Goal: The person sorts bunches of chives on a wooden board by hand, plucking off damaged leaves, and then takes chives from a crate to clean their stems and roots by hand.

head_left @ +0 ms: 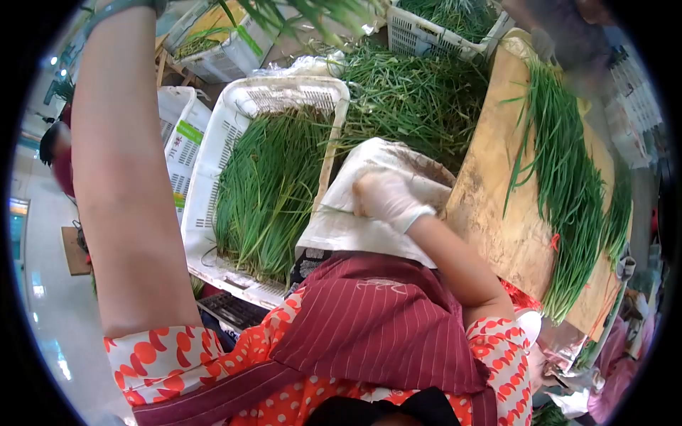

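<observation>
My left arm reaches up along the left side; only the glove cuff of my left hand (125, 7) shows at the top edge, its fingers out of frame. Long green leaves (305, 15) hang in at the top. Over the white cloth (341, 234) on my lap is my right hand (387, 199), in a whitish glove, blurred, its fingers curled together. Thin green strands lie by its fingertips; what it grips is unclear. Left of the lap, a white crate (195, 213) holds a thick layer of green stalks (273, 188).
A loose green heap (412, 99) lies beyond the lap. On the right, a wooden board (490, 192) carries long green bundles (568, 177), one with a red tie. More crates (426, 35) stand behind. A blurred person (568, 42) is at the top right.
</observation>
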Tool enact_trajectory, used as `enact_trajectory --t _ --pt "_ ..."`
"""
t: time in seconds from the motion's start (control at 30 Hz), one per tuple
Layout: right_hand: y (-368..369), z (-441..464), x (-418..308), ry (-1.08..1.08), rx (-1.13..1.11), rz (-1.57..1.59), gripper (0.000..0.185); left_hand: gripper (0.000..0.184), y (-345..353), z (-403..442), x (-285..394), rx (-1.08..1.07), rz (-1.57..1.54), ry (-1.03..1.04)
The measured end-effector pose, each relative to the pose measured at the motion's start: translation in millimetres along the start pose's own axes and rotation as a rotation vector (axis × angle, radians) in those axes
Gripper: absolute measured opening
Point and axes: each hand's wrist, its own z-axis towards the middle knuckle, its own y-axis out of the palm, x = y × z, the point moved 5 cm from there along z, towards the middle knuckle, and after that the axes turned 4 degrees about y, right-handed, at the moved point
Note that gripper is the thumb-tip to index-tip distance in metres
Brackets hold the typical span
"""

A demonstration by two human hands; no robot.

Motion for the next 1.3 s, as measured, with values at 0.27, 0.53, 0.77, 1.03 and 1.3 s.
enact_trajectory --t 0.27,0.53,0.77,1.03,1.3 --pt "-39 15 58 -0.07 0.332 0.761 0.013 0.046 1 2 -22 0.008 -0.018 -0.049" --pt "-205 -5 53 -0.262 0.647 1.428 0.052 0.039 26 0 -79 0.034 -0.33 -0.144" --pt "-231 20 44 -0.196 0.685 1.588 0.031 0.043 10 -44 -16 0.123 -0.822 -0.123" --pt "-191 -27 34 -0.25 0.6 1.544 0.025 0.028 42 -117 -83 0.449 -1.514 -0.879" --pt "-138 -48 117 0.069 0.565 1.271 0.027 0.024 33 -153 -87 0.52 -1.578 -0.864"
